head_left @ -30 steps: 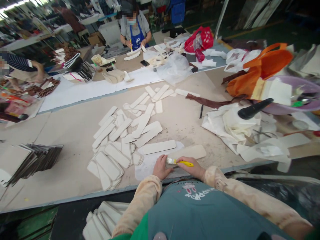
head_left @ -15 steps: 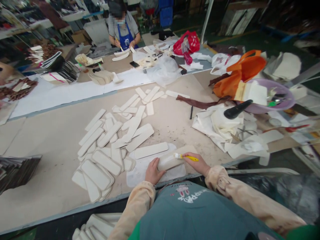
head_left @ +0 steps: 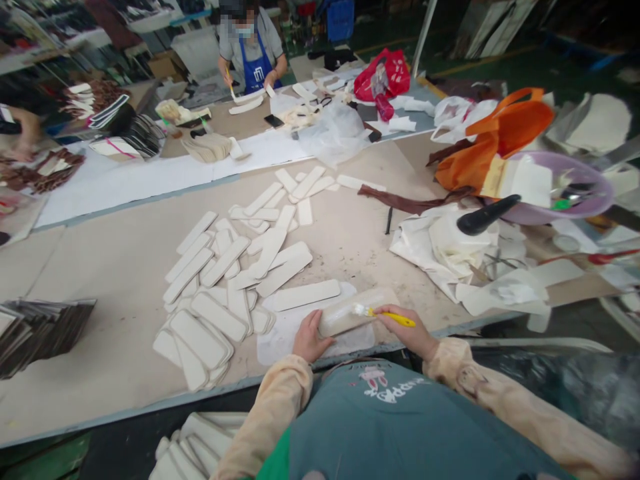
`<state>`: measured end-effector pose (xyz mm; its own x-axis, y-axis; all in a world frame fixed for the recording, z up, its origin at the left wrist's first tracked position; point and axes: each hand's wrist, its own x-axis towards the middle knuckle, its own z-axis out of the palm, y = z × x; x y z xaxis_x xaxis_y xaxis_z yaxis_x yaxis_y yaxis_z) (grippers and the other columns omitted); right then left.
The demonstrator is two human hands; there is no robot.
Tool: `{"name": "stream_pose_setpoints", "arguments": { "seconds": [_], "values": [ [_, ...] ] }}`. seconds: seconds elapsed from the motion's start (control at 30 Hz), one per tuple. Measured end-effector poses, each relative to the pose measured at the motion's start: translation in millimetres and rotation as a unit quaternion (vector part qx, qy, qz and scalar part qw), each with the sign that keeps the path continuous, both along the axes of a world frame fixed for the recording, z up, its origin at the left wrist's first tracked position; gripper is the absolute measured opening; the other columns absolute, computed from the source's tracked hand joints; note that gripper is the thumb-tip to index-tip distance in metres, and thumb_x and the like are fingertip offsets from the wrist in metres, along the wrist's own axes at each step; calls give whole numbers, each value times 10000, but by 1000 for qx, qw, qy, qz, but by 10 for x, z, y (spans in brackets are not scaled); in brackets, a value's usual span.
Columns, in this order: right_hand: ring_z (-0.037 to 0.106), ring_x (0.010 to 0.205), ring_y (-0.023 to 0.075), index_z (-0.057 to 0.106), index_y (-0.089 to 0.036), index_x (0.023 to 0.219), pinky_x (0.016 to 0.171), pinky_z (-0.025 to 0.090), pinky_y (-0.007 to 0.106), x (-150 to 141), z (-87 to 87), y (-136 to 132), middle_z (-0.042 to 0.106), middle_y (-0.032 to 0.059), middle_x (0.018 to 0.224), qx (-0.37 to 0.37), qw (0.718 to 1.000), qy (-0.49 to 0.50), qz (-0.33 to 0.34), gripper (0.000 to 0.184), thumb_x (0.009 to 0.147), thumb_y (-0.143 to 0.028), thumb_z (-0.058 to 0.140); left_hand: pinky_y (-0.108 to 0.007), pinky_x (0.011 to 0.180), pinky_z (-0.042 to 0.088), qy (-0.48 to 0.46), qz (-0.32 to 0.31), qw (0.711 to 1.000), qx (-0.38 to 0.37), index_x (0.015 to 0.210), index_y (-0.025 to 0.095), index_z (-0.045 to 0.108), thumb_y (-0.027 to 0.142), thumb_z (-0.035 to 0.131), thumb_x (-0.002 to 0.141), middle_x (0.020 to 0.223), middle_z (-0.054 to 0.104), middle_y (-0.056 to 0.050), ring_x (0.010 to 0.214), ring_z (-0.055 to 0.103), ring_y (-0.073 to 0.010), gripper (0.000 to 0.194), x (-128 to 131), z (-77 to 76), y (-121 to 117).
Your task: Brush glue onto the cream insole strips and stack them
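Observation:
My left hand (head_left: 309, 337) presses down on the near end of a long cream strip (head_left: 350, 309) lying on a white sheet (head_left: 285, 332) at the table's front edge. My right hand (head_left: 406, 329) grips a yellow-handled brush (head_left: 387, 316) whose pale bristles rest on the middle of that strip. Another flat cream strip (head_left: 305, 294) lies just beyond. To the left, several similar rounded strips (head_left: 225, 280) are spread in a loose pile.
A stack of dark sheets (head_left: 40, 328) sits at the left edge. White cloth, a black handle (head_left: 487, 215), a purple basin (head_left: 575, 195) and an orange bag (head_left: 505, 130) crowd the right. A person in a blue apron (head_left: 253, 57) works at the far table. More strips (head_left: 200, 443) lie below the table.
The brush has slid rightward along the strip, from its left end toward the middle. My left hand stays on the strip's near end. The view has shifted slightly.

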<state>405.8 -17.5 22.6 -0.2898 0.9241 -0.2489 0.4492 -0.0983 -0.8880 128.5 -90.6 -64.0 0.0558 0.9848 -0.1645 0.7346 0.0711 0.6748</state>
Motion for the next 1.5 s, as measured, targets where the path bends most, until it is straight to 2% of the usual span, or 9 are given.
{"name": "stream_pose_setpoints", "arguments": {
  "seconds": [0.1,0.2,0.37,0.53,0.87,0.97,1.07,1.27,1.5],
  "values": [
    [641,766,195,687,-203,881,738,504,301,-355,-16,-95,701,16,805,-30,997,23,73,234,804,-371,544,-485,1072,336,-7,-7,1000,-11,1326,169,396,344,767,594,1347,443,-156,1258,410,-296,839,-14,18,5],
    [635,775,187,689,-196,867,743,493,297,-585,-87,-129,703,20,835,-29,991,48,122,223,805,-347,538,-480,1066,345,-5,-9,1000,-5,1324,182,399,354,762,601,1338,454,-148,1245,426,-290,827,-20,9,-3],
    [628,739,176,694,-182,861,689,489,280,-641,-213,-134,698,23,810,-31,985,53,160,228,815,-341,537,-461,1056,363,9,-11,1000,13,1316,171,417,373,767,602,1314,485,-149,1223,446,-284,820,-11,-28,-23],
    [645,756,172,701,-188,866,699,499,267,-422,-264,-97,707,19,829,9,990,31,135,218,822,-329,540,-469,1042,384,17,-12,1000,23,1306,181,438,363,737,646,1318,496,-131,1211,464,-274,747,-1,-13,-17],
    [666,840,213,702,-197,854,792,522,331,456,-252,150,717,42,880,88,995,-41,21,213,801,-342,555,-471,1027,411,33,-24,997,61,1308,192,450,369,723,670,1312,515,-125,1197,483,-277,716,-21,-74,-13],
    [665,841,223,702,-199,864,801,524,351,623,-226,180,714,50,884,111,993,-51,-2,227,796,-361,560,-475,1024,413,35,-22,997,65,1306,204,452,370,718,675,1312,513,-120,1196,485,-277,705,-12,-73,-17],
    [665,845,221,699,-200,877,819,519,352,618,-190,129,712,54,901,131,990,-51,-10,216,797,-354,570,-474,1031,407,37,-24,997,62,1313,207,443,378,710,684,1318,506,-118,1200,483,-274,704,-9,-75,-23],
    [670,830,194,692,-201,888,770,537,300,371,-226,-73,714,44,890,119,992,-24,37,205,830,-331,546,-472,1037,401,44,-19,998,51,1319,206,432,370,712,683,1325,499,-118,1211,471,-271,713,-6,-80,-27],
    [673,824,214,689,-191,886,781,541,340,652,-262,98,716,57,884,138,987,-67,-50,230,818,-363,553,-475,1041,391,43,-19,998,50,1325,203,423,356,718,674,1331,490,-120,1215,462,-273,731,8,-59,-25]
  ]
}}
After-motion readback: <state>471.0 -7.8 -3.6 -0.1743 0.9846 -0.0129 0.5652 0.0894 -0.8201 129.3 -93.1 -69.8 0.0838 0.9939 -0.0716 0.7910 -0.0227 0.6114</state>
